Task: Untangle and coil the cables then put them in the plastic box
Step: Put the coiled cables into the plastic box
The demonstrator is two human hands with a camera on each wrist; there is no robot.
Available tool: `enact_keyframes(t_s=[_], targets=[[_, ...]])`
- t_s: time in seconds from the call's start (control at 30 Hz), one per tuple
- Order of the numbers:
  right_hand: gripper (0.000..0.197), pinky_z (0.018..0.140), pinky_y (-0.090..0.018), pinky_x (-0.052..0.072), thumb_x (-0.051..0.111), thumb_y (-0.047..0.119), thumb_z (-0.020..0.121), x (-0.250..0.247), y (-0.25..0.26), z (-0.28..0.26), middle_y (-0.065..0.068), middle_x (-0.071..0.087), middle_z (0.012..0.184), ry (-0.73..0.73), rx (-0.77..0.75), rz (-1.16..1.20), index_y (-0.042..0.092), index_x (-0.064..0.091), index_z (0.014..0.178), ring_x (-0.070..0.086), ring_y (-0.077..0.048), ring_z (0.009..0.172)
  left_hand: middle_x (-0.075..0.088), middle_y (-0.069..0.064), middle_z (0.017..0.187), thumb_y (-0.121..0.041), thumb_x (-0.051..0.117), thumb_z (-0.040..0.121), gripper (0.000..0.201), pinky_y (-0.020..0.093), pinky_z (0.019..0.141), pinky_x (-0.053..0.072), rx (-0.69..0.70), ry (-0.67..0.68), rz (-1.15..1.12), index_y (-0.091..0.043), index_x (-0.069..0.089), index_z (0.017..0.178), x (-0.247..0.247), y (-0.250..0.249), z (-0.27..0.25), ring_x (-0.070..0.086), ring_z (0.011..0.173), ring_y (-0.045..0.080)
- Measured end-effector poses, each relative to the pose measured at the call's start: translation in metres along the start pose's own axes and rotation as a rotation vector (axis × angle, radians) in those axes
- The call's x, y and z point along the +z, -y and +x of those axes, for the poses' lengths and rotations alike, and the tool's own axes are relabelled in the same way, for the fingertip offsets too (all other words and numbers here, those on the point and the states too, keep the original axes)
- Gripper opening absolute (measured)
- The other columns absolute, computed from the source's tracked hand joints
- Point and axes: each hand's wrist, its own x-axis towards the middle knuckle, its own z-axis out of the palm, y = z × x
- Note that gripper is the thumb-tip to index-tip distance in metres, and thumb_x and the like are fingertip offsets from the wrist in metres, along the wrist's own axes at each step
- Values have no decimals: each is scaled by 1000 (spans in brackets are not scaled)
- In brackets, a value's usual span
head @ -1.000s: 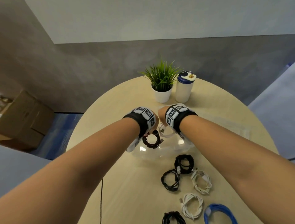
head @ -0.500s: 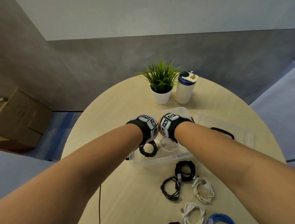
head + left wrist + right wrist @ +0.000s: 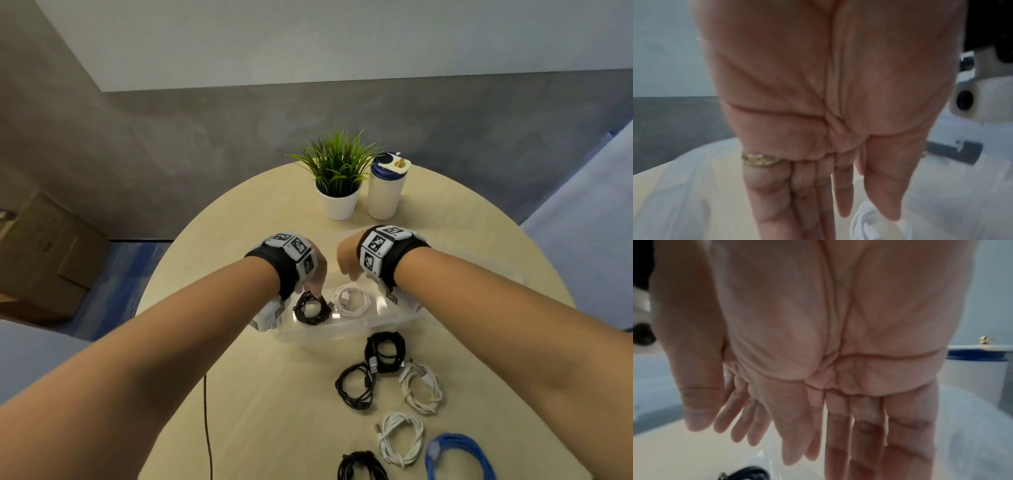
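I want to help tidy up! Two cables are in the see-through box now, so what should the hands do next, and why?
Probably reach the right hand back for the nearest black coil, just in front of the plastic box. Both hands look open and empty in the wrist views, the left hand too. A dark coil and a white coil already lie inside, and more coils wait on the table.

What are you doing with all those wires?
A person is packing coiled cables into a clear plastic box on a round table. A black coil and a white coil lie in the box. The left hand touches the black coil with straight fingers; the right hand hovers above the white one, holding nothing. Six more coils wait on the table: three black, two white and a blue one.
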Motion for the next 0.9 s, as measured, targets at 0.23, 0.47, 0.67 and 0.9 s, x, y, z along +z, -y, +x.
enact_keyframes(t_s=[0.23,0.47,0.67,0.9], targets=[[26,56,-22,49,61,25,92,4,0,-82,-6,73,91,19,-89,199,3,69,104,65,-14,68,68,-4,72,-27,56,93,22,23,67,50,106,-173,-227,-10,70,92,-2,-16,-55,61,61,9],[26,68,-27,54,55,21,97,62,2,-104,0,69,90,132,-90,191,5,65,114,66,-12,72,71,-4,73,-28,55,94,22,25,72,53,125,-29,-254,-12,70,89,40,-71,-72,64,62,9],[18,71,-34,53,56,23,89,128,8,-77,-5,62,76,10,-43,-46,8,61,79,54,-25,68,67,4,94,-32,54,95,37,33,90,47,62,26,-107,-5,62,120,100,-116,-44,64,101,22],[16,73,-39,59,71,28,78,171,7,-39,-3,59,71,13,-8,44,14,64,83,63,-27,70,64,14,117,-49,62,87,55,35,84,47,63,-93,-153,-3,61,118,142,-130,-17,60,109,31]])
